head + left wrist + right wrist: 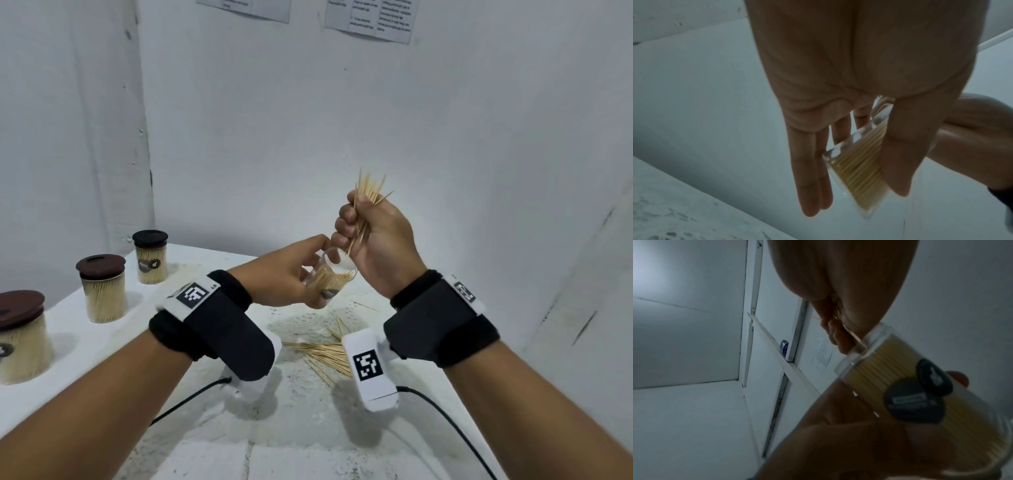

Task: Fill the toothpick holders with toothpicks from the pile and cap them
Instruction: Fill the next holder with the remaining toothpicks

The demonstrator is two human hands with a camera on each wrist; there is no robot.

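My left hand (291, 274) holds a clear plastic toothpick holder (330, 274), tilted with its open mouth toward the right hand; it is partly filled with toothpicks. The holder (857, 164) lies between thumb and fingers in the left wrist view. My right hand (370, 233) grips a bundle of toothpicks (368, 192) in a fist, their lower tips at the holder's mouth. In the right wrist view the holder (910, 395) shows a dark round label. A loose pile of toothpicks (325, 353) lies on the white table (301, 428) below my hands.
Three filled holders with dark brown caps stand along the table's left side: one far (150, 257), one in the middle (102, 287), one near (20, 335). White walls close off the back and right. Cables trail from both wrist cameras.
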